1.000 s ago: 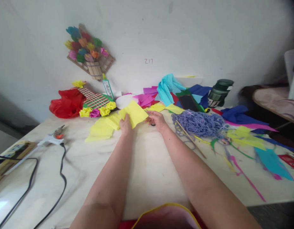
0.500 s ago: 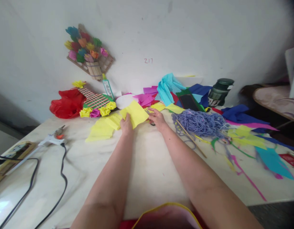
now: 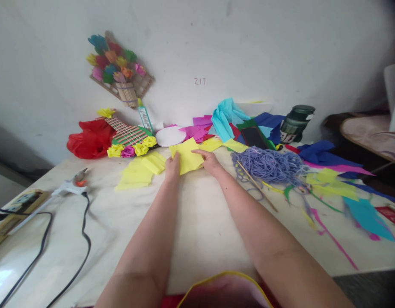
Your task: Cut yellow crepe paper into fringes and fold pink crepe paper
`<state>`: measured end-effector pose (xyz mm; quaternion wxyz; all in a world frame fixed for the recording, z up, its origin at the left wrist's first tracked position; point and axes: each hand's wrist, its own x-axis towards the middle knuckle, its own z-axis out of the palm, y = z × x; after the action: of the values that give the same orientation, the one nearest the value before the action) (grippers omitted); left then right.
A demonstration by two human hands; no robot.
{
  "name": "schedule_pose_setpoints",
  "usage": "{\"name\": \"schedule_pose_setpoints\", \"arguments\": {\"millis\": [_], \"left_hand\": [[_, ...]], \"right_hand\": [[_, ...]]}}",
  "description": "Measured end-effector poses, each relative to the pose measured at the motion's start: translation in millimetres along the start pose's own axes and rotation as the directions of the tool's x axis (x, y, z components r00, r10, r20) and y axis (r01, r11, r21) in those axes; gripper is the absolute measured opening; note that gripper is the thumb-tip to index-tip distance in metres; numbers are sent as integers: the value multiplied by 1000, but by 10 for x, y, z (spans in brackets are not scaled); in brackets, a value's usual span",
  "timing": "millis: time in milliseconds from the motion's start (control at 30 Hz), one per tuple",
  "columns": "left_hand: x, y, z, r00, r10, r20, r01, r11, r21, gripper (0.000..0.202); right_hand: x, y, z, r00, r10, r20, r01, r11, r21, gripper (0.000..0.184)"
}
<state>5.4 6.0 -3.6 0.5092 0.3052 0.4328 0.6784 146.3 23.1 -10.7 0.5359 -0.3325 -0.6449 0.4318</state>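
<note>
Yellow sheet (image 3: 188, 156) lies far-centre on the tabletop (image 3: 197, 222), beside a longer yellow strip (image 3: 139, 170). Left hand (image 3: 172, 166) pinches its left edge, fingers pressed together. Right hand (image 3: 210, 161) lies flat on the right edge, fingers loosely spread, likely to keep the sheet taut. A second ago the sheet stood higher; now the white plate (image 3: 169, 136) shows.

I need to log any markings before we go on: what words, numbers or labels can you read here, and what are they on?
"217": handwritten in reddish ink on the white wall.
Green tube by the wall: it carries print, too small to read.
Dark green jar: pale labels, too blurred to read.
Yellow paper: no writing shows on it.
</note>
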Motion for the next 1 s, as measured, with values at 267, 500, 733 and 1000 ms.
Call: {"name": "schedule_pose_setpoints", "arguments": {"millis": [267, 500, 733, 1000], "left_hand": [[44, -1, -57, 1000, 2, -11, 0, 995, 103, 35], [37, 7, -67, 998, 20, 53, -23, 998, 51, 21], [44, -7, -82, 998, 64, 11, -64, 952, 298, 21], [104, 61, -134, 958, 235, -165, -130, 867, 481, 28]], "right_hand": [[-16, -92, 26, 982, -16, -191, -16, 987, -162, 30], [5, -89, 25, 949, 13, -314, -33, 998, -60, 23], [52, 35, -13, 899, 87, -429, -86, 996, 20, 30], [38, -75, 29, 880, 247, -406, -158, 958, 239, 21]]}}
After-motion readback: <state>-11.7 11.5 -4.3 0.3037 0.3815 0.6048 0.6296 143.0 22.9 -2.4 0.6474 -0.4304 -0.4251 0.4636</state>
